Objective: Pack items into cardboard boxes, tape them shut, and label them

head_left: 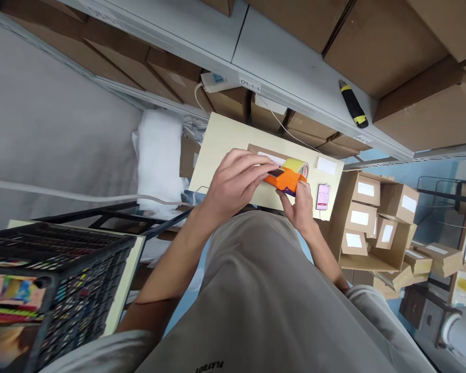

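Observation:
An orange tape dispenser (286, 179) with a yellowish roll of tape (297, 166) sits over a small cardboard box (261, 151) on a pale yellow table (217, 142). My left hand (235, 181) lies over the box with its fingers curled, the fingertips touching the dispenser's near end. My right hand (301, 204) is closed around the dispenser from below. A white label (326, 165) and a phone (323, 197) with a pink screen lie on the table just right of the dispenser.
A black plastic crate (58, 290) with colourful items stands at lower left. An open carton (368, 217) of small labelled boxes is at right. Metal shelves above hold cardboard boxes, a power strip (217, 80) and a black-yellow utility knife (352, 104). White foam (158, 155) stands left of the table.

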The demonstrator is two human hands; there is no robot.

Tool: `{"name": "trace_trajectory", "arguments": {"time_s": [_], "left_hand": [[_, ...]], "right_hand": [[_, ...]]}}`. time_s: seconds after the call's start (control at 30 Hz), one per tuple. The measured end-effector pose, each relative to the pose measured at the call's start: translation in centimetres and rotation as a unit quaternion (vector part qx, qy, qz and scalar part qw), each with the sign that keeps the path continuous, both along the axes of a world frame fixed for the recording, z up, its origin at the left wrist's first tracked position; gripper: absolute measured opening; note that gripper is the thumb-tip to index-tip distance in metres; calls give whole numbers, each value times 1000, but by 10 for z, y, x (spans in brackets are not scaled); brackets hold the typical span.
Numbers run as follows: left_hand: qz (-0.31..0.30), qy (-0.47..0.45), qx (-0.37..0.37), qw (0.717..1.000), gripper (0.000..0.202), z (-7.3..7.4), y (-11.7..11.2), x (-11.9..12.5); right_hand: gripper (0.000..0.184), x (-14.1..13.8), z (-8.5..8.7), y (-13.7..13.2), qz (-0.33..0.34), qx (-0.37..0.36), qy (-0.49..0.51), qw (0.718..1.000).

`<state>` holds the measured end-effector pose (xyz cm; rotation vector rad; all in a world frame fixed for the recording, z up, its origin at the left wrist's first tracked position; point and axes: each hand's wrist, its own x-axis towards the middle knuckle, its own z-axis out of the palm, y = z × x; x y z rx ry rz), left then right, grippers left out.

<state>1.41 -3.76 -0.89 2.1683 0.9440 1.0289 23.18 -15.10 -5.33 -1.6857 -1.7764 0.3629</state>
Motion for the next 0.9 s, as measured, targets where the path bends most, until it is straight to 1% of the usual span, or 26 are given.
{"name": "trace_trajectory", "arguments": {"time_s": [0.07, 0.13, 0.3, 0.4, 0.5, 0.57, 0.6, 0.67, 0.77, 0.83, 0.9], "left_hand": [[-6, -2, 0, 1000, 36, 0, 0, 0], [-6, -2, 1, 1000, 35, 3, 0, -3], [-18, 3, -30, 999, 34, 16, 8, -10], [-21, 2, -53, 998, 26, 12, 16, -10], [-8, -9, -84, 996, 20, -4, 18, -9], [8, -19, -130, 991, 17, -19, 14, -9], [17, -24, -164, 986, 16, -28, 11, -9], [32, -35, -244, 969, 15, -45, 5, -9], [62, -60, -353, 932, 16, -72, 3, -14], [94, -76, -394, 911, 18, -89, 8, -22], [145, -101, -408, 896, 18, -106, 19, -35]], "right_hand": [[30, 0, 0, 0, 3, -11, 17, 1000], [31, 1, 1, 0, 9, -18, 31, 999], [22, 10, 3, 3, 34, -24, 4, 999], [22, 16, 2, 4, 55, -46, -14, 997], [27, 22, 3, 6, 80, -84, -26, 993], [32, 27, 5, 11, 103, -136, -33, 985], [35, 29, 7, 14, 118, -174, -38, 977], [40, 33, 12, 25, 156, -273, -55, 948], [43, 38, 21, 48, 211, -411, -83, 883], [46, 44, 25, 63, 228, -463, -99, 851], [52, 53, 29, 77, 225, -496, -106, 832]]}}
